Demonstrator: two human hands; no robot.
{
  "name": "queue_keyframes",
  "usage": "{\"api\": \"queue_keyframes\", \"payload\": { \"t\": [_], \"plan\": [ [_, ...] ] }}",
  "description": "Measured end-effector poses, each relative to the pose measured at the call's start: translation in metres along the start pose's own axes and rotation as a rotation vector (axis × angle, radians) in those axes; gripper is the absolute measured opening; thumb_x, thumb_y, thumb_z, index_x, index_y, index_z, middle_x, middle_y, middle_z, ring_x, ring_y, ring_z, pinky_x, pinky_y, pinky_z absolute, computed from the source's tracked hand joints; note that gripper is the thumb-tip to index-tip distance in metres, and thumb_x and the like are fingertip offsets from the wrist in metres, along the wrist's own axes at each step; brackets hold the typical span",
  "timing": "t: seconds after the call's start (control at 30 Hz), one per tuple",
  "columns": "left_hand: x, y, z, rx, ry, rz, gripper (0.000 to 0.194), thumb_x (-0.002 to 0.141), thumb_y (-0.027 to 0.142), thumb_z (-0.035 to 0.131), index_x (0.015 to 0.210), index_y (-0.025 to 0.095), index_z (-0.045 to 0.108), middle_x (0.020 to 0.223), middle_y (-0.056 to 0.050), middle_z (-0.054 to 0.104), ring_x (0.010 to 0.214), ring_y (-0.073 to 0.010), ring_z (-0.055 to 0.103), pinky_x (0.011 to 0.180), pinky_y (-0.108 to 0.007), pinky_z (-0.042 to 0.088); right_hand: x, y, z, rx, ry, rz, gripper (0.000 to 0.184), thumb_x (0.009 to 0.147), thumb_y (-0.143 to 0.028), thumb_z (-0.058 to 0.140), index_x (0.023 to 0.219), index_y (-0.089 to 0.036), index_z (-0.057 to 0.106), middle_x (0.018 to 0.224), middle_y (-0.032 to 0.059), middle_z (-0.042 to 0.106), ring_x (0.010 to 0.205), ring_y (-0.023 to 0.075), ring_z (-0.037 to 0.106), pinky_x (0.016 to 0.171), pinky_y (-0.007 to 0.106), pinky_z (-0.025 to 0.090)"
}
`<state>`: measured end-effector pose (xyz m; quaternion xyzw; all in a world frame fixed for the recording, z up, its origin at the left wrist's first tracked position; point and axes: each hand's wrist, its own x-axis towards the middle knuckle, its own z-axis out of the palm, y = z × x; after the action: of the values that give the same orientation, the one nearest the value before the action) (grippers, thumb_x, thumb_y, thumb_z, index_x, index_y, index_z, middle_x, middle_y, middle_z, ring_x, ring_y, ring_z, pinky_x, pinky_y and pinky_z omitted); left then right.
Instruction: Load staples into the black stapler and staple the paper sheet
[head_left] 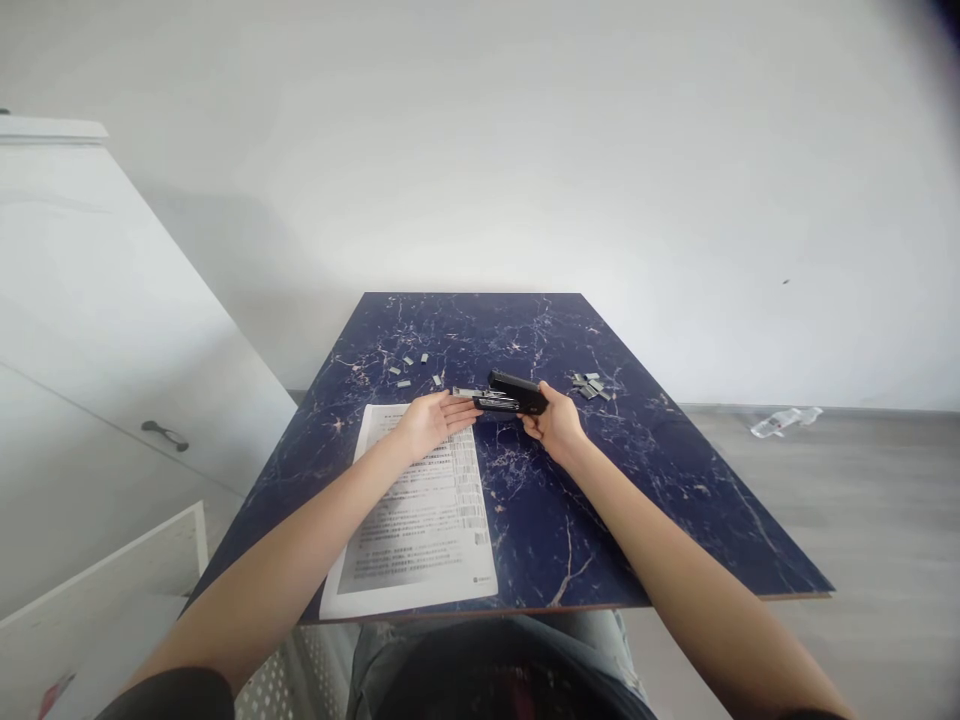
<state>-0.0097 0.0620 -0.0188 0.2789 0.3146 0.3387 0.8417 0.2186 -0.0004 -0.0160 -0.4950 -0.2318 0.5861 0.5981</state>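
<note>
A black stapler (517,385) is held just above the table, its top arm swung up and its metal staple channel showing. My right hand (559,425) is closed around the hinged rear end. At the front end, my left hand (429,425) has its thumb by the channel tip and its fingers stretched along the base, so it steadies the stapler between them. Printed paper (420,540) lies partly beneath my left hand and forearm. Short staple strips (403,384) are scattered beyond the left hand, and a small pile of staple strips (591,386) lies right of the stapler.
The table (637,480) has a dark blue marbled top and its far edge faces a white wall. A white cabinet (97,330) with a dark handle stands on the left. Clear crumpled plastic (784,422) lies on the floor at the right.
</note>
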Motion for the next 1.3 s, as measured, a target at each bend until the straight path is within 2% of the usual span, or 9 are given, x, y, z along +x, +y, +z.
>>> {"api": "queue_keyframes", "payload": {
  "t": [0.17, 0.3, 0.4, 0.5, 0.7, 0.83, 0.93, 1.07, 1.3],
  "plan": [
    [0.002, 0.0, -0.001, -0.023, 0.027, 0.037, 0.026, 0.093, 0.026, 0.056, 0.111, 0.007, 0.062, 0.118, -0.027, 0.069, 0.114, -0.0325, 0.069, 0.108, -0.047, 0.052, 0.003, 0.001, -0.002, -0.024, 0.019, 0.024, 0.027, 0.095, -0.048, 0.045, 0.088, -0.022, 0.046, 0.059, 0.0042, 0.057, 0.04, 0.0128, 0.041, 0.033, 0.022, 0.023],
    [0.001, 0.001, -0.002, -0.021, 0.031, 0.031, 0.023, 0.094, 0.028, 0.056, 0.105, 0.009, 0.062, 0.12, -0.028, 0.068, 0.116, -0.0333, 0.068, 0.108, -0.047, 0.051, 0.004, 0.0, -0.004, -0.032, 0.044, 0.006, 0.031, 0.094, -0.053, 0.046, 0.088, -0.023, 0.045, 0.059, 0.0034, 0.056, 0.04, 0.0133, 0.042, 0.032, 0.022, 0.024],
    [-0.002, 0.002, 0.001, -0.008, -0.005, 0.014, 0.031, 0.096, 0.03, 0.053, 0.112, 0.005, 0.063, 0.128, -0.03, 0.065, 0.121, -0.0342, 0.065, 0.111, -0.046, 0.049, 0.001, -0.004, -0.005, -0.063, 0.057, -0.102, 0.034, 0.091, -0.057, 0.051, 0.088, -0.024, 0.046, 0.06, 0.0017, 0.055, 0.042, 0.0141, 0.046, 0.032, 0.023, 0.028],
    [-0.006, 0.003, 0.005, -0.011, -0.042, -0.001, 0.04, 0.098, 0.031, 0.049, 0.121, 0.002, 0.061, 0.133, -0.03, 0.062, 0.126, -0.0339, 0.062, 0.112, -0.044, 0.048, -0.005, -0.008, -0.004, -0.088, -0.002, -0.258, 0.034, 0.089, -0.058, 0.056, 0.09, -0.025, 0.048, 0.065, 0.0005, 0.055, 0.047, 0.0152, 0.051, 0.035, 0.025, 0.036],
    [-0.007, 0.0, 0.007, -0.039, -0.083, 0.02, 0.039, 0.1, 0.023, 0.044, 0.129, 0.0, 0.058, 0.139, -0.029, 0.058, 0.13, -0.0305, 0.059, 0.112, -0.039, 0.048, -0.016, -0.015, 0.001, -0.135, -0.11, -0.387, 0.031, 0.091, -0.056, 0.056, 0.097, -0.026, 0.054, 0.077, 0.0016, 0.058, 0.058, 0.0176, 0.058, 0.047, 0.032, 0.052],
    [-0.007, -0.002, 0.01, -0.104, -0.089, 0.018, 0.044, 0.096, 0.018, 0.045, 0.133, -0.004, 0.053, 0.131, -0.03, 0.063, 0.127, -0.0311, 0.062, 0.112, -0.039, 0.049, -0.023, -0.014, 0.008, -0.162, -0.168, -0.411, 0.033, 0.09, -0.058, 0.059, 0.1, -0.026, 0.058, 0.087, 0.0026, 0.058, 0.066, 0.017, 0.06, 0.056, 0.035, 0.058],
    [-0.006, -0.001, 0.012, -0.176, -0.009, 0.003, 0.045, 0.099, 0.025, 0.042, 0.133, -0.003, 0.051, 0.119, -0.028, 0.068, 0.117, -0.0303, 0.068, 0.106, -0.04, 0.054, -0.026, -0.011, 0.011, -0.182, -0.176, -0.435, 0.036, 0.09, -0.059, 0.059, 0.104, -0.026, 0.06, 0.092, 0.0037, 0.058, 0.075, 0.0183, 0.06, 0.061, 0.035, 0.06],
    [-0.005, 0.0, 0.012, -0.174, 0.069, 0.006, 0.041, 0.102, 0.03, 0.042, 0.127, -0.001, 0.054, 0.104, -0.023, 0.072, 0.102, -0.0256, 0.073, 0.098, -0.034, 0.058, -0.028, -0.008, 0.012, -0.24, -0.177, -0.528, 0.036, 0.091, -0.059, 0.057, 0.107, -0.027, 0.062, 0.108, 0.0057, 0.056, 0.095, 0.022, 0.058, 0.068, 0.034, 0.06],
    [-0.004, -0.001, 0.01, -0.159, 0.049, 0.039, 0.041, 0.104, 0.036, 0.04, 0.117, 0.003, 0.06, 0.104, -0.02, 0.072, 0.096, -0.0218, 0.073, 0.091, -0.028, 0.06, -0.035, -0.011, 0.01, -0.499, -0.169, -0.639, 0.04, 0.093, -0.06, 0.055, 0.117, -0.029, 0.062, 0.118, 0.0084, 0.058, 0.103, 0.027, 0.057, 0.079, 0.039, 0.056]
  ]
}}
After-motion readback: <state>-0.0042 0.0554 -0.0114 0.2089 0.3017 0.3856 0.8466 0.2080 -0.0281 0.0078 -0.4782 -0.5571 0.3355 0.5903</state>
